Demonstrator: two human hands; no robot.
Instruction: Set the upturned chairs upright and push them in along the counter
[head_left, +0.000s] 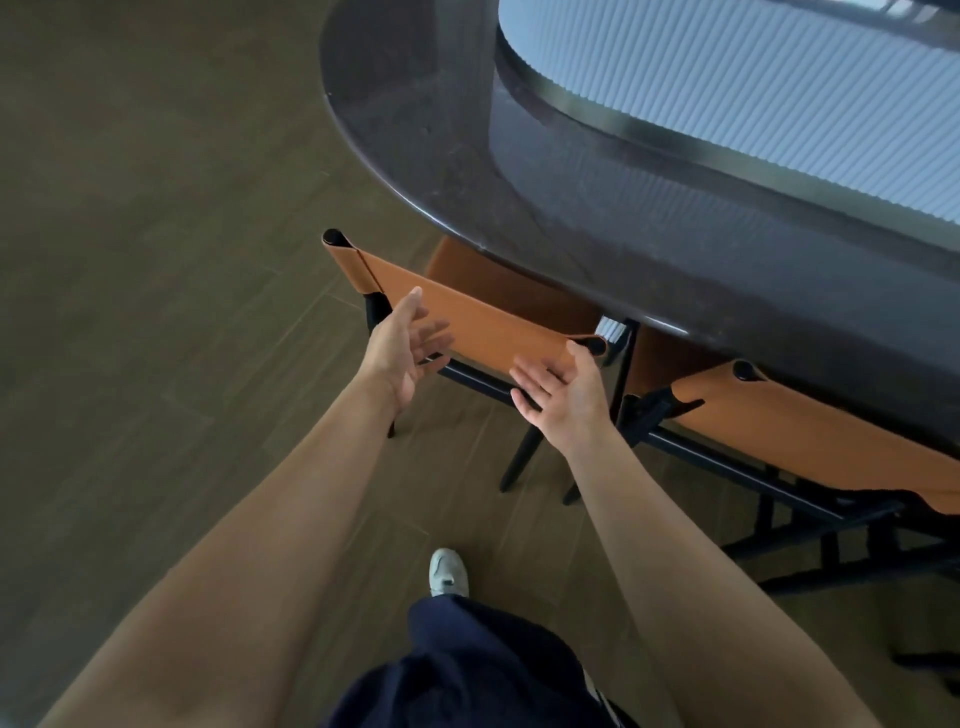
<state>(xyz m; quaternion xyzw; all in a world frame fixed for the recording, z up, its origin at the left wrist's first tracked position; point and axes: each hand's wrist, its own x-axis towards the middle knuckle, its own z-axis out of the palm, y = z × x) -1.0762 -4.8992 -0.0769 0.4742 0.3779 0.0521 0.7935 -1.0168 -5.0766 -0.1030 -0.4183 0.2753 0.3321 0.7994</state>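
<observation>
An upright chair (483, 317) with an orange leather backrest and black metal frame stands tucked under the rounded end of the dark counter (415, 130). My left hand (402, 345) hovers open just in front of the backrest's left part, fingers spread, not gripping. At the backrest's right end, my right hand (558, 397) is open too, palm up, its fingertips close to the lower edge. A second orange chair (810, 426) stands to the right, also under the counter edge, its seat hidden.
Brown wood-plank floor (156, 312) stretches to the left and behind me. A ribbed pale panel (753, 104) runs along the counter's far side. My light shoe (449, 571) and dark trouser leg are below the hands. Black chair legs and crossbars crowd the right.
</observation>
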